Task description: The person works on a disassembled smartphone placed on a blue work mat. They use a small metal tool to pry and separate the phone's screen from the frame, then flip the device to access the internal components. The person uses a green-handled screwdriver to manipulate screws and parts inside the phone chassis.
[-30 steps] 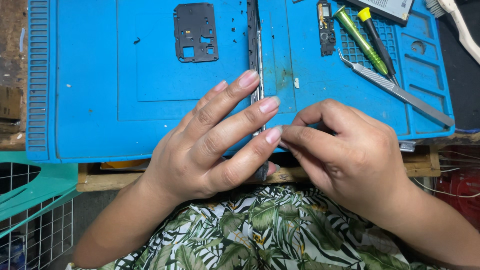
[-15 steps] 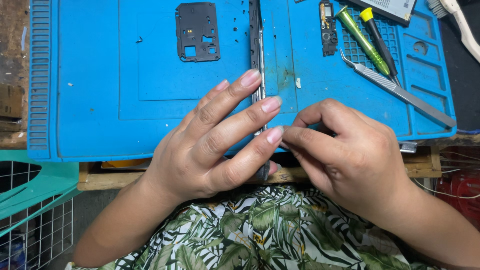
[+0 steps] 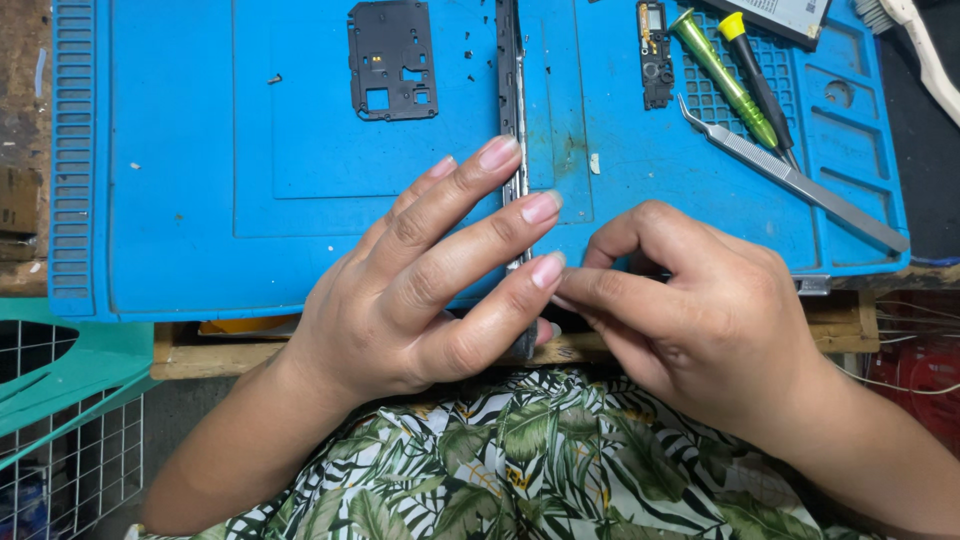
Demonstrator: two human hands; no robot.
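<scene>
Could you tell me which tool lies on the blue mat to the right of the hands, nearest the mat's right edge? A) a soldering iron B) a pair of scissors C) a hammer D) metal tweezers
D: slim metal tweezers lie slanted across the blue mat, just below the green-handled screwdriver.

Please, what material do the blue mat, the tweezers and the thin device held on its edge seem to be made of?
Blue mat: probably silicone or soft rubber, matte, with moulded ridges and trays.
Tweezers: metal, likely steel, with a brushed grey sheen.
Thin device, steadied on its edge by the left hand and right hand: a dark frame with silvery edges; metal or plastic, hard to tell.
</scene>
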